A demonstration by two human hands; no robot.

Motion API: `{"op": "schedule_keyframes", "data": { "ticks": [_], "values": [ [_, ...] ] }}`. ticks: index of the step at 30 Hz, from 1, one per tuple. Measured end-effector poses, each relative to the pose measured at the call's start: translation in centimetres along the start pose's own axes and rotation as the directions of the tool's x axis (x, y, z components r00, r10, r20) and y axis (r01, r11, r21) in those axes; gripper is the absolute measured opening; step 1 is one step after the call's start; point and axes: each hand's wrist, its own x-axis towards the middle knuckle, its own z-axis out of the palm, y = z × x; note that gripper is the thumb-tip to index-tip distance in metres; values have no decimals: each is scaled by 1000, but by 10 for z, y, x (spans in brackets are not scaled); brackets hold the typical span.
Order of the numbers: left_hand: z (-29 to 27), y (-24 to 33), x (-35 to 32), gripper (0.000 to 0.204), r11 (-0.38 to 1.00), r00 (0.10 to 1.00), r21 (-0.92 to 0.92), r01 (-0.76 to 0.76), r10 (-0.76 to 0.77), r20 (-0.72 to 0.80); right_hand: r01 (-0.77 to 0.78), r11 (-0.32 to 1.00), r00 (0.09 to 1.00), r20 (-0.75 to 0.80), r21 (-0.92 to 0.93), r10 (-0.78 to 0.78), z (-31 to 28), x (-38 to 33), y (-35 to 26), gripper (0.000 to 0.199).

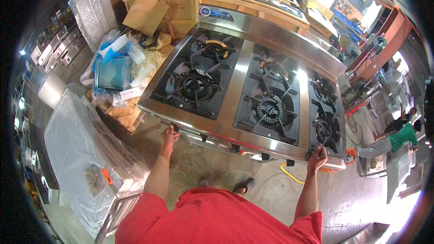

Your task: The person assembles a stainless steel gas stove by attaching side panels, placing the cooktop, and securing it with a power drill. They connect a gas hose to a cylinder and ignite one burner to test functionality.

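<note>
A big stainless steel gas range [244, 70] with several black cast-iron burners stands in front of me. My left hand [171, 134] grips the front edge at its near left corner, by a black control knob. My right hand [317, 157] closes on the front edge at the near right corner, beside another knob. Both my forearms reach up from my red shirt at the bottom of the picture. Several black knobs [235, 147] line the front panel between my hands.
A plastic-wrapped steel unit [77, 140] stands at my left. Cardboard, foam and plastic scraps [120, 70] lie piled beyond it. Wooden crates [235, 0] sit behind the range. A yellow hose [289, 175] lies on the concrete floor. A person in a green shirt [400, 137] bends at the right.
</note>
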Motion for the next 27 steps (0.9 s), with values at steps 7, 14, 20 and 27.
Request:
{"op": "schedule_keyframes", "data": {
  "ticks": [7, 14, 20, 27],
  "values": [
    [20, -6, -30, 36, 457, 650, 720, -522, 760, -12, -111, 993, 992, -65, 32, 112, 7, -1, 5, 18],
    [8, -30, 22, 43, 885, 903, 292, -363, 412, -126, 5, 999, 995, -101, -53, -10, 3, 1, -13, 30],
    [-9, -31, 37, 46, 954, 991, -268, 133, -122, 57, 17, 996, 998, -60, -82, -22, 3, 2, -19, 30],
    [2, -17, -2, 42, 729, 788, 367, -577, 615, 16, 45, 999, 996, -77, -3, -45, 3, 2, -13, 33]
  ]
}}
